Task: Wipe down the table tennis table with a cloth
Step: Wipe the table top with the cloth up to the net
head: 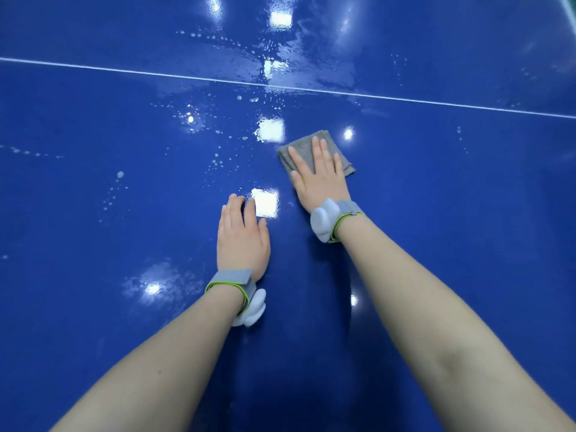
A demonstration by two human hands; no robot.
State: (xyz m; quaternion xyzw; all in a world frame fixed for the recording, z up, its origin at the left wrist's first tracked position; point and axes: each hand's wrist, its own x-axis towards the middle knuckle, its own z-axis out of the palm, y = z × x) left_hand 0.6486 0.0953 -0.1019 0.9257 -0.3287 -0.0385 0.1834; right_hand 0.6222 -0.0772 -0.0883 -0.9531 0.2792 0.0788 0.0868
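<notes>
Head view: glossy blue table, hard and smooth, wet, crossed by a thin white line; droplets are scattered left and beyond. Streaks are likely if these are missed or the wet film is only smeared about. Grey cloth, soft, folded square, is pressed flat under the right hand, fingers straight; bunching or slipping is possible. Left hand is laid flat on the table, holding nothing; prints may be left.
</notes>
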